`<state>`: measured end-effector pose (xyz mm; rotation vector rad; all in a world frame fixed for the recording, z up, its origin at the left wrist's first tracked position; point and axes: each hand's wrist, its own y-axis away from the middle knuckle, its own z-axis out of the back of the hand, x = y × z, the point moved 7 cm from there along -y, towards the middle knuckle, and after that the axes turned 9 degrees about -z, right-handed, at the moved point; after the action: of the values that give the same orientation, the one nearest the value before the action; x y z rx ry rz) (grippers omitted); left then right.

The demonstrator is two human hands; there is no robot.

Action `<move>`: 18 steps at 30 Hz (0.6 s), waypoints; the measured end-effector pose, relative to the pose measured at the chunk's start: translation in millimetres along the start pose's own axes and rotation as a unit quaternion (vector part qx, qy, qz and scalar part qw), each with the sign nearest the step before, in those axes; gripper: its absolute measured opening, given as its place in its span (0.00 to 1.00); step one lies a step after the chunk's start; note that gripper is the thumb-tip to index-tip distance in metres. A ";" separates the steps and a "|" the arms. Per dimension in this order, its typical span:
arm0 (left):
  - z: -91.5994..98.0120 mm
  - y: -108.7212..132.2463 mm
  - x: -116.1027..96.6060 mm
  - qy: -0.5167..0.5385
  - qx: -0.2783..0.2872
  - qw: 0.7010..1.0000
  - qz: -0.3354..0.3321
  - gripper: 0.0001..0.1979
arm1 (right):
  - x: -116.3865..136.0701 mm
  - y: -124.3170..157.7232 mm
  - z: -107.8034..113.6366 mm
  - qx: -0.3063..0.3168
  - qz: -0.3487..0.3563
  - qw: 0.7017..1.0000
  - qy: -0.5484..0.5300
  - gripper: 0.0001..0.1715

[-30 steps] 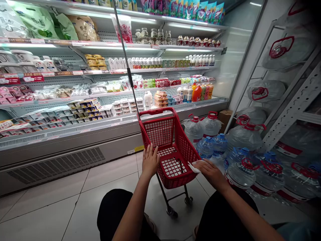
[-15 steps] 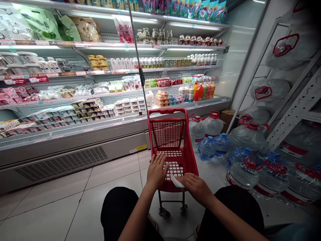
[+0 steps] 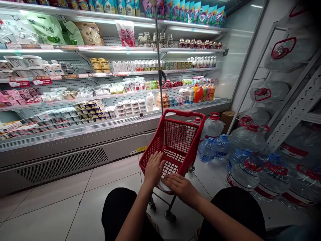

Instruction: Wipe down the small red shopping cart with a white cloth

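A small red plastic shopping cart [image 3: 181, 140] with a grid basket stands between my knees, turned at an angle. My left hand [image 3: 153, 170] lies over the near left part of its rim, fingers stretched out and holding nothing. My right hand [image 3: 182, 189] is at the near edge of the basket, fingers extended over a white tissue [image 3: 164, 186] against the rim. Most of the tissue is hidden under that hand. A thin upright pole [image 3: 158, 43] rises from the cart's far side.
An open refrigerated display case [image 3: 75, 130] with dairy products and drinks runs behind the cart. Large water bottles [image 3: 242, 174] stand on the floor to the right, beside a white metal rack [image 3: 291, 110]. Pale tiles [image 3: 110, 187] cover the floor.
The cart has turned, its handle and pole swinging to the right and its near end to the left. My right hand has moved left with the tissue along the rim.
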<state>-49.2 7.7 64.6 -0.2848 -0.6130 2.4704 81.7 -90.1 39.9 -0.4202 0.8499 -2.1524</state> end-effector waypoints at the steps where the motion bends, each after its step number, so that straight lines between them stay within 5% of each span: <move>1: -4.4 3.1 -4.5 0.016 0.014 1.000 0.000 0.25 | -3.3 -1.1 -3.1 0.008 0.014 1.000 -0.001 0.26; 5: -9.3 12.3 -4.5 0.034 0.082 0.996 -0.001 0.28 | -55.9 3.1 0.8 0.050 0.012 0.999 0.014 0.25; 11: -0.6 6.4 8.3 0.075 0.160 0.984 0.033 0.30 | -162.4 17.2 47.5 0.057 -0.075 0.990 0.108 0.31; 14: -0.1 2.5 -5.1 0.080 0.170 0.981 0.039 0.31 | -172.5 25.1 59.0 0.074 -0.088 0.985 0.130 0.33; 18: -6.1 -2.2 -50.1 0.100 0.172 0.979 0.037 0.30 | -143.0 26.4 47.7 0.084 -0.107 0.984 0.115 0.34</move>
<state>-5.4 -17.3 63.7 -0.4154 -0.0876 2.5226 214.5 -15.0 53.0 -0.1843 0.7666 -2.4858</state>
